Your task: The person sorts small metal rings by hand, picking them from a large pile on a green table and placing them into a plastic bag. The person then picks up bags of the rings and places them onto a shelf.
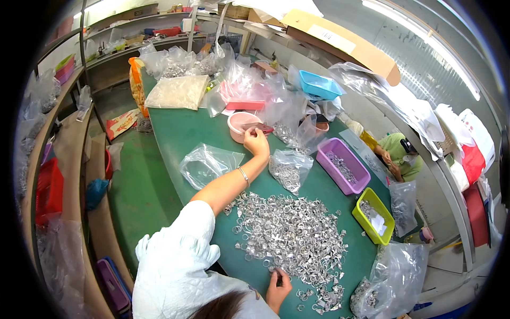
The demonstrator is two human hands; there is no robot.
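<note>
My left hand [256,142] is stretched across the table to a round pink tub [238,125]. Its fingers pinch a flat dark-red object [262,127] at the tub's rim; its kind is unclear. A wide pile of silvery metal rings [292,234] covers the near part of the green table. At the pile's near edge is my right hand [279,290], fingers drawn together; anything between them is too small to make out. A clear bag of rings [290,170] stands just right of my left forearm, and a flattened clear plastic bag [210,165] lies to its left.
A purple basket [345,165] and a lime-green basket [373,215] hold metal pieces on the right. Bagged goods and a blue basket [320,85] crowd the far end. Beyond the right-hand frame sits another person [401,154]. Shelving [74,159] stands left.
</note>
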